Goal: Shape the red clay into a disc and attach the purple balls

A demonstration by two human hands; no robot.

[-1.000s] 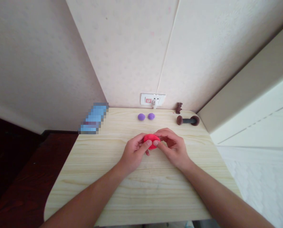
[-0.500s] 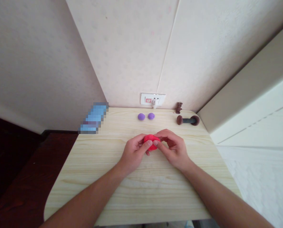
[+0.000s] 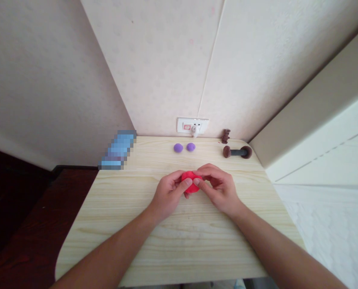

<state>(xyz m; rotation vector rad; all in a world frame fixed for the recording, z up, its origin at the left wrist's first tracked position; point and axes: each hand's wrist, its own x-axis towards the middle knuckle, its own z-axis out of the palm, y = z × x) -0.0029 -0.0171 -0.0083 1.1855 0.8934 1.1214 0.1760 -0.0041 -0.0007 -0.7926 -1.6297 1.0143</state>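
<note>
A red piece of modelling clay [image 3: 192,188], flattened and roundish, is held between both hands over the middle of the table. My left hand [image 3: 170,190] grips its left side, thumb on the face towards me and fingers behind. On the right side, my right hand [image 3: 219,186] pinches it with the thumb in front and the fingers curled over the top edge. Both thumb tips nearly meet at its centre. The fingertips behind the clay are partly hidden. Beyond the hands, two purple clay balls, the left ball [image 3: 178,148] and the right ball [image 3: 191,147], lie side by side.
The pale wood table [image 3: 179,249] meets the wall at the back. A dumbbell-shaped piece [image 3: 238,152] with brown ends and a small brown bear figure [image 3: 225,136] are at the back right. A pixelated blue object [image 3: 118,150] is at the back left. A plug sits in the wall socket [image 3: 192,126].
The red clay looks slightly wider and rounder at its lower edge between the thumbs. Both hands keep nearly the same place and grip; the view has shifted a little.
</note>
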